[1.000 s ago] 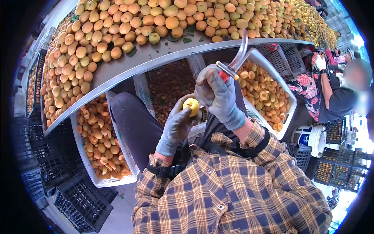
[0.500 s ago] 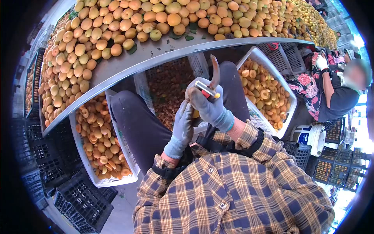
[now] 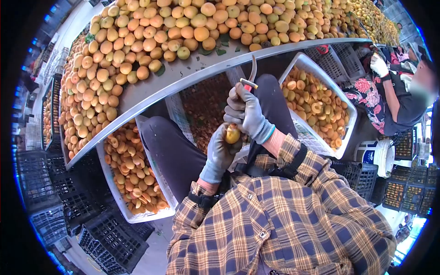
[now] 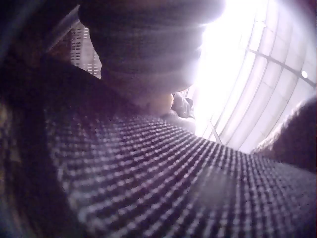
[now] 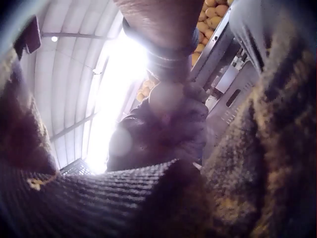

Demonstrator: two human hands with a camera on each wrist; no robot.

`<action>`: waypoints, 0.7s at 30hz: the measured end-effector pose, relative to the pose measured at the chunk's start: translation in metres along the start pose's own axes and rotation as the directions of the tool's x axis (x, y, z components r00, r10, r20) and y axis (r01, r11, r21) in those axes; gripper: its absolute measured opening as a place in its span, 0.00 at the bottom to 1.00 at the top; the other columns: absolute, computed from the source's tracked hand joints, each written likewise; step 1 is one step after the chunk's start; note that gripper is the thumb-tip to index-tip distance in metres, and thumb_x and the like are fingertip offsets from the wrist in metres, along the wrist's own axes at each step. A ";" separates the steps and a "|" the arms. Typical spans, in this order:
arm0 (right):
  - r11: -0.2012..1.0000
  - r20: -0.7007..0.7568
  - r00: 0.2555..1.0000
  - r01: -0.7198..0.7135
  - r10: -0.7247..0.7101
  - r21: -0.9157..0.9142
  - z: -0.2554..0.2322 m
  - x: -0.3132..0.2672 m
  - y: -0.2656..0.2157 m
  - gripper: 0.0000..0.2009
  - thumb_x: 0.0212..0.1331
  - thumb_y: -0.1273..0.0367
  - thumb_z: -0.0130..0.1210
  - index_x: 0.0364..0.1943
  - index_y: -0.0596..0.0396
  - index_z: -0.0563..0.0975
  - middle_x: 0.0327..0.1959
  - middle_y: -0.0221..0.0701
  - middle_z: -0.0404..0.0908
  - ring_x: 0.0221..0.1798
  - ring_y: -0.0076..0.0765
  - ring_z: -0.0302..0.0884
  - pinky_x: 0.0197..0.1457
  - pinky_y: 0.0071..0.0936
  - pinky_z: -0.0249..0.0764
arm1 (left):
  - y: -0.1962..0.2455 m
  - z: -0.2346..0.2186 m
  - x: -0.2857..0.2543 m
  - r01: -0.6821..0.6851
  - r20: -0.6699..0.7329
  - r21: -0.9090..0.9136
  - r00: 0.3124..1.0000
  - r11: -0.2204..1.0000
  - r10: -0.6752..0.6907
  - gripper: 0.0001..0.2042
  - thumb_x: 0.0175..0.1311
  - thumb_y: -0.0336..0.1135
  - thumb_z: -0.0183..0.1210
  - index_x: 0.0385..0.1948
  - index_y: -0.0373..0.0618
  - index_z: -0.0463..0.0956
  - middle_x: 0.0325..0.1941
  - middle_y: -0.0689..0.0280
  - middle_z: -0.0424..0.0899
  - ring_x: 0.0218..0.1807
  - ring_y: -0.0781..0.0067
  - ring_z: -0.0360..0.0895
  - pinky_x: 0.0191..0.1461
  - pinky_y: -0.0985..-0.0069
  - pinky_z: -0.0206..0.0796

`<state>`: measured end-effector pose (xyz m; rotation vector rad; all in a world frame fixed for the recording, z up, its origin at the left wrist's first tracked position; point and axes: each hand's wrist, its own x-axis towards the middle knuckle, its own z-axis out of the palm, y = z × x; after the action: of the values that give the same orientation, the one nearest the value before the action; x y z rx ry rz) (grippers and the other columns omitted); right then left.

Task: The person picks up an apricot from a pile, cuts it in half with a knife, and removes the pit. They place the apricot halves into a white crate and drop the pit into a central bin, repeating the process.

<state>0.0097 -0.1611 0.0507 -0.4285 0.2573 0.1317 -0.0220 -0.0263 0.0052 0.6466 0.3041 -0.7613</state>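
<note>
In the head view my left hand (image 3: pixel 222 149), in a stained grey glove, holds a yellow apricot (image 3: pixel 233 134) between thumb and fingers. A brownish patch shows at the fruit's upper end. My right hand (image 3: pixel 250 112), gloved too, grips the red handle of a curved knife (image 3: pixel 253 71) just above and right of the fruit. Its blade points up, away from my body. Most of the handle is hidden in the fist. Only a sliver of the apricot (image 4: pixel 161 104) shows past the sleeve in the left wrist view. The right wrist view shows the dark gloved hand (image 5: pixel 158 131).
Whole apricots (image 3: pixel 151 34) heap on a metal-edged table (image 3: pixel 201 73) ahead. White crates of halved apricots stand left (image 3: pixel 172 201) and right (image 3: pixel 350 123) of my knees. Between them a crate (image 3: pixel 178 114) holds reddish-brown bits. Another person (image 3: pixel 394 91) sits at the right.
My right hand came down over the apricot half a second ago, nearly hiding it, and has since drawn up and back. The fruit shows again in my left hand. The head view has shifted slightly.
</note>
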 end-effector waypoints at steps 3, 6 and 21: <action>0.976 0.152 0.983 -0.128 0.101 0.177 -0.003 -0.001 -0.008 0.18 0.64 0.50 0.46 0.24 0.46 0.70 0.10 0.15 0.50 0.09 0.15 0.44 0.13 0.18 0.45 | 0.005 -0.008 0.003 0.277 0.247 -0.229 0.944 0.933 -0.219 0.23 0.69 0.56 0.40 0.43 0.43 0.71 0.30 0.62 0.74 0.16 0.80 0.58 0.18 0.86 0.47; 0.993 0.186 0.981 -0.069 0.050 0.099 0.008 -0.011 -0.018 0.18 0.66 0.52 0.44 0.25 0.47 0.69 0.11 0.15 0.48 0.09 0.14 0.44 0.13 0.17 0.45 | 0.015 0.005 -0.004 0.118 0.243 -0.134 0.966 0.984 -0.083 0.21 0.70 0.52 0.41 0.47 0.43 0.71 0.35 0.64 0.76 0.22 0.78 0.64 0.23 0.83 0.58; -0.285 0.486 0.842 0.419 -0.233 -0.862 0.006 -0.038 0.014 0.18 0.53 0.57 0.59 0.46 0.46 0.75 0.31 0.42 0.80 0.34 0.52 0.79 0.34 0.41 0.76 | 0.023 -0.001 -0.004 -0.137 0.275 -0.070 0.949 0.988 0.151 0.21 0.69 0.39 0.45 0.61 0.43 0.61 0.61 0.60 0.69 0.61 0.66 0.67 0.66 0.69 0.57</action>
<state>-0.0275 -0.1485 0.0605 -2.1972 -0.2262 -0.2911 -0.0082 -0.0106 0.0167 0.4993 0.0153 -0.6918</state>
